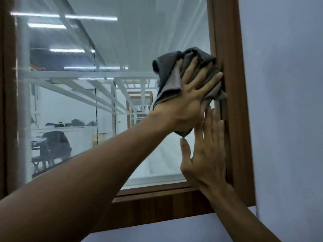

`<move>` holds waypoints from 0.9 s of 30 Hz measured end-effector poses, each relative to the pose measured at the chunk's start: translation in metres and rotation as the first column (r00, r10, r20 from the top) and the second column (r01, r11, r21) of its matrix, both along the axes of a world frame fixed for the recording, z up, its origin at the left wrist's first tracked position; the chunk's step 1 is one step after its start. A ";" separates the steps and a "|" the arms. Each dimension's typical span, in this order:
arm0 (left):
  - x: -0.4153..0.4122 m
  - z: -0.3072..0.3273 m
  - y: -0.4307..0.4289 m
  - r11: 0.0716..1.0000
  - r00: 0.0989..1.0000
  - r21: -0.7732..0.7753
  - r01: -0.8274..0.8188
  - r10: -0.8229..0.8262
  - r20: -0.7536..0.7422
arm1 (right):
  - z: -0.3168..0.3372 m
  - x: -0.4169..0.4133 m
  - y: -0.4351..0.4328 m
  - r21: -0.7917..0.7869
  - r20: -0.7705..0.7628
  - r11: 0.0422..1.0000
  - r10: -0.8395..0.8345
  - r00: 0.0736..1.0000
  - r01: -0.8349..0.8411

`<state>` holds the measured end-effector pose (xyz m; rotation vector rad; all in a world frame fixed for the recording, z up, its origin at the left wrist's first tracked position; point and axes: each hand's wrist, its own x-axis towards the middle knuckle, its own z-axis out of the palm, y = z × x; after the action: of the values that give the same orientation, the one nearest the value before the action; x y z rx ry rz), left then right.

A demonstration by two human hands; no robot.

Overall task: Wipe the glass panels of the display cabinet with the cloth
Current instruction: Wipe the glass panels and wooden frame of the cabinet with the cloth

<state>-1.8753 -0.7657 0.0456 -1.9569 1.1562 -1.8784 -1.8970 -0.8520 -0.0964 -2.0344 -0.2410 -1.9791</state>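
A crumpled grey cloth (168,74) lies against the glass panel (108,41) at its right edge, beside the brown wooden frame (230,49). My left hand (190,96) presses the cloth flat onto the glass with fingers spread and straight, fingertips reaching the frame. Just below it, my right hand (205,154) rests flat on the glass with straight fingers pointing up, along the frame's inner edge. The glass reflects ceiling lights and white beams.
A pale bluish wall (283,102) borders the frame on the right and below. The frame's bottom rail (157,205) runs under my arms. Its left post (8,102) stands at the far left. My left forearm crosses the lower part of the panel.
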 end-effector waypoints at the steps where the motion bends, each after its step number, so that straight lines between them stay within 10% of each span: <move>1: 0.002 -0.004 0.010 1.000 1.000 0.007 0.020 -0.020 -0.016 | 0.000 -0.001 0.000 -0.002 -0.006 1.000 -0.014 1.000 0.014; 27: -0.006 -0.089 0.257 0.783 0.976 -0.586 -0.207 0.121 -0.182 | 0.023 0.003 0.110 -0.283 -0.102 0.957 -0.091 0.991 0.059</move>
<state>-1.8812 -0.5083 -0.0438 -2.4334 0.3847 -2.2283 -1.8940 -0.7423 -0.0732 -2.3553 -0.4472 -1.9573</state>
